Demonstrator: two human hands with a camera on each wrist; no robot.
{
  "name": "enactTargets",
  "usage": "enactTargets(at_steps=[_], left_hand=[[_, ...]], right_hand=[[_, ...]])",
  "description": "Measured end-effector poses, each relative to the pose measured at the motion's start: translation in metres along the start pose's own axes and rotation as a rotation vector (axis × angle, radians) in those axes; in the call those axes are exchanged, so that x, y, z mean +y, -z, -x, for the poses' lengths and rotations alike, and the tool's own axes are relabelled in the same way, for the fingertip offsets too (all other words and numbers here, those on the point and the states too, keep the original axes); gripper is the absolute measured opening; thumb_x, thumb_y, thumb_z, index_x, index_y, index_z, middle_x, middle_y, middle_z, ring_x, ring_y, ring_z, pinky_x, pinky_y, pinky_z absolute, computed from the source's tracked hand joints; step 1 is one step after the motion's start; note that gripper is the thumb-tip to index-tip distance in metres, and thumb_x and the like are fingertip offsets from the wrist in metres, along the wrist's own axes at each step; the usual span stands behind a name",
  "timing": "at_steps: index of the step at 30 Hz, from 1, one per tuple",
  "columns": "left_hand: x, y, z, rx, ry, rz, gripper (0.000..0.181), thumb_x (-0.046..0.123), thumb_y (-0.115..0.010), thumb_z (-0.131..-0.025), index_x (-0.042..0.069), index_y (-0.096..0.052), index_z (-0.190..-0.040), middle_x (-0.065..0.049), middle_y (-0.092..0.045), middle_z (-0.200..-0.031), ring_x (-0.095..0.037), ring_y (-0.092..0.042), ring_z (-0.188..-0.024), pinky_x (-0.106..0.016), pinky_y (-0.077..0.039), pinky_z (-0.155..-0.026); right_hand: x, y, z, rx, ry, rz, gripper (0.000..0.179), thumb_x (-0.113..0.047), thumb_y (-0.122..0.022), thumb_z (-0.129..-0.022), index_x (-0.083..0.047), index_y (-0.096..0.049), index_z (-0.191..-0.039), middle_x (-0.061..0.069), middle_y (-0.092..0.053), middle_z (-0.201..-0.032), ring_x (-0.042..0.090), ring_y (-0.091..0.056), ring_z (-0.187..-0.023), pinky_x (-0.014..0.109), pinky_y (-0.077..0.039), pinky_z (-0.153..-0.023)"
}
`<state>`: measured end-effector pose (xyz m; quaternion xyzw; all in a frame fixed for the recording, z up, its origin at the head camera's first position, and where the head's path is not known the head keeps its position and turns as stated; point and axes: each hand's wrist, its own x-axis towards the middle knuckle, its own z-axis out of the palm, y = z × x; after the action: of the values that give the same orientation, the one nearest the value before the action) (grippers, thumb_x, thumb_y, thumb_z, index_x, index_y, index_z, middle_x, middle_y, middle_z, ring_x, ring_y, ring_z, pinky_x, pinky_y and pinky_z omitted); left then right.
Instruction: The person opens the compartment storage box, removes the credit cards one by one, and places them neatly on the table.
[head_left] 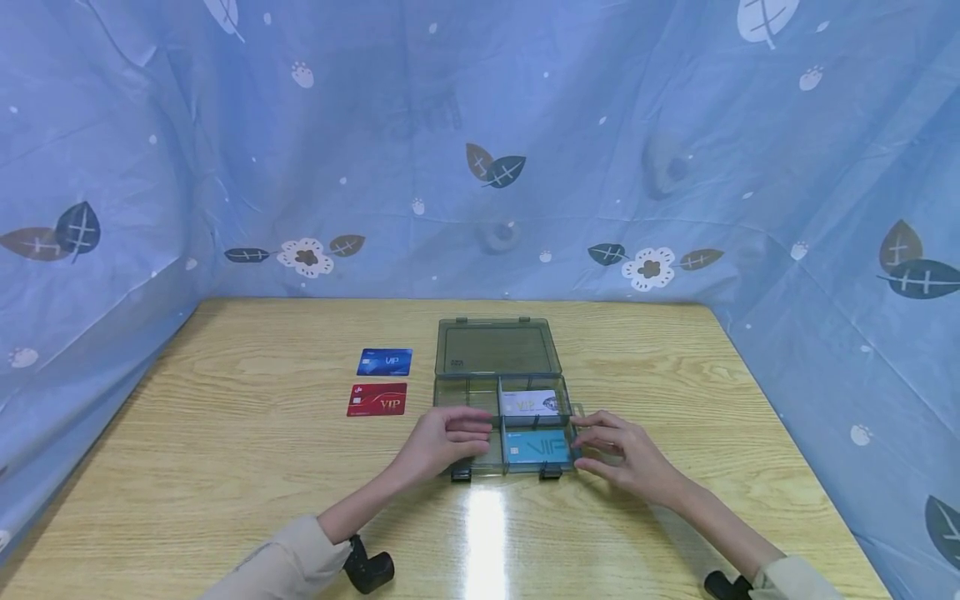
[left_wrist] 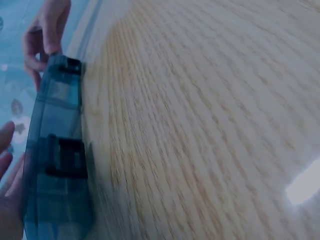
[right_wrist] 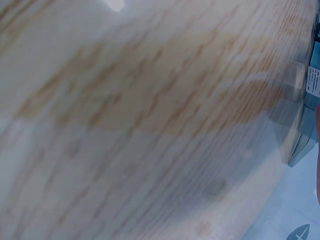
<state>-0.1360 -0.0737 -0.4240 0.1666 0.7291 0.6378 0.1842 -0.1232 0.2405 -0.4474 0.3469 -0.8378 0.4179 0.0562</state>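
Observation:
A clear grey-green plastic box (head_left: 504,471) lies on the table with its lid (head_left: 497,348) folded back away from me. Its front right compartment holds a light blue VIP card (head_left: 537,447); behind that, a white VIP card (head_left: 529,403) sits in the back right compartment. My left hand (head_left: 448,442) is over the front left compartment, fingers loosely bent and nothing in them. At the box's right wall is my right hand (head_left: 626,454), its fingertips right at the edge and thumb near the front corner. In the left wrist view, the right hand (left_wrist: 47,32) is at the box's far end.
Left of the box, a blue VIP card (head_left: 385,362) lies above a red VIP card (head_left: 377,399) on the wooden table (head_left: 247,417). Two black latches (head_left: 551,472) stick out at the box's front. A blue patterned cloth (head_left: 405,167) hangs behind and at both sides.

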Motion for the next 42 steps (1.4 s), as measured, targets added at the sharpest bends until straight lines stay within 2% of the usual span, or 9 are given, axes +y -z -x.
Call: enactTargets(at_steps=[13,20,24,29,33,34,36,39,42], left_hand=[[0.002,-0.020,-0.011,-0.011,-0.066,-0.280,0.034,0.008,-0.065,-0.091,-0.002,-0.061,-0.124,-0.018,-0.067,-0.112,-0.026,-0.067,-0.098,-0.028,-0.055,-0.081],[0.010,-0.025,-0.016,-0.053,-0.037,-0.345,0.035,0.010,-0.067,-0.090,-0.003,-0.062,-0.121,-0.019,-0.066,-0.107,-0.026,-0.068,-0.093,-0.028,-0.056,-0.077],[0.014,-0.027,-0.021,-0.078,-0.025,-0.432,0.032,0.014,-0.067,-0.091,-0.002,-0.064,-0.118,-0.014,-0.068,-0.099,-0.023,-0.068,-0.088,-0.028,-0.056,-0.075],[0.020,-0.032,-0.025,-0.082,-0.008,-0.571,0.028,0.014,-0.066,-0.092,-0.001,-0.065,-0.116,-0.005,-0.069,-0.086,-0.012,-0.064,-0.070,-0.022,-0.052,-0.062],[0.025,-0.040,-0.027,-0.074,0.025,-0.661,0.028,0.012,-0.062,-0.094,-0.004,-0.065,-0.117,0.001,-0.056,-0.059,-0.006,-0.043,-0.042,-0.019,-0.037,-0.043],[0.026,-0.042,-0.028,-0.075,0.031,-0.698,0.028,0.013,-0.062,-0.094,-0.004,-0.065,-0.115,0.001,-0.051,-0.056,-0.006,-0.038,-0.039,-0.018,-0.035,-0.041],[0.029,-0.047,-0.028,-0.069,0.045,-0.778,0.020,0.015,-0.063,-0.094,-0.003,-0.069,-0.099,0.002,-0.041,-0.051,-0.006,-0.031,-0.037,-0.017,-0.030,-0.039],[0.033,-0.054,-0.029,-0.063,0.071,-0.915,0.027,0.021,-0.066,-0.092,0.005,-0.060,-0.072,0.002,-0.039,-0.054,-0.007,-0.033,-0.041,-0.018,-0.032,-0.041],[0.038,-0.061,-0.029,-0.072,0.117,-1.037,0.036,0.024,-0.066,-0.092,0.010,-0.050,-0.063,-0.001,-0.045,-0.058,-0.011,-0.039,-0.047,-0.022,-0.036,-0.043]], right_hand=[[0.000,0.000,0.000,-0.004,-0.015,-0.004,0.016,-0.004,-0.075,-0.081,-0.007,-0.069,-0.095,0.016,-0.060,-0.115,0.032,-0.064,-0.096,0.035,-0.056,-0.076],[0.001,0.000,0.000,0.002,-0.005,-0.005,0.016,-0.003,-0.076,-0.080,-0.007,-0.069,-0.095,0.016,-0.060,-0.114,0.032,-0.064,-0.096,0.035,-0.056,-0.076],[-0.001,0.001,-0.001,0.001,-0.005,-0.018,0.016,-0.004,-0.075,-0.081,-0.008,-0.069,-0.095,0.016,-0.060,-0.115,0.033,-0.064,-0.097,0.036,-0.056,-0.076],[-0.003,0.001,-0.001,0.003,-0.001,-0.019,0.017,-0.004,-0.075,-0.081,-0.008,-0.069,-0.096,0.016,-0.060,-0.115,0.033,-0.064,-0.096,0.037,-0.056,-0.075],[-0.001,0.001,0.000,0.005,0.004,-0.010,0.017,-0.003,-0.076,-0.080,-0.009,-0.069,-0.095,0.016,-0.061,-0.114,0.032,-0.064,-0.096,0.036,-0.056,-0.075],[0.000,0.001,0.000,0.006,0.005,-0.008,0.018,-0.003,-0.076,-0.080,-0.009,-0.069,-0.095,0.016,-0.061,-0.114,0.032,-0.064,-0.096,0.035,-0.056,-0.074],[0.001,0.001,0.000,0.006,0.009,-0.005,0.018,-0.002,-0.076,-0.080,-0.009,-0.069,-0.095,0.016,-0.061,-0.114,0.033,-0.064,-0.095,0.035,-0.057,-0.074],[0.001,0.001,0.000,0.004,0.012,-0.008,0.018,-0.002,-0.075,-0.080,-0.008,-0.069,-0.095,0.017,-0.060,-0.114,0.033,-0.064,-0.095,0.035,-0.057,-0.074],[0.001,0.000,0.000,0.005,0.013,-0.012,0.018,-0.001,-0.075,-0.080,-0.007,-0.069,-0.095,0.017,-0.060,-0.114,0.033,-0.064,-0.095,0.035,-0.057,-0.074]])
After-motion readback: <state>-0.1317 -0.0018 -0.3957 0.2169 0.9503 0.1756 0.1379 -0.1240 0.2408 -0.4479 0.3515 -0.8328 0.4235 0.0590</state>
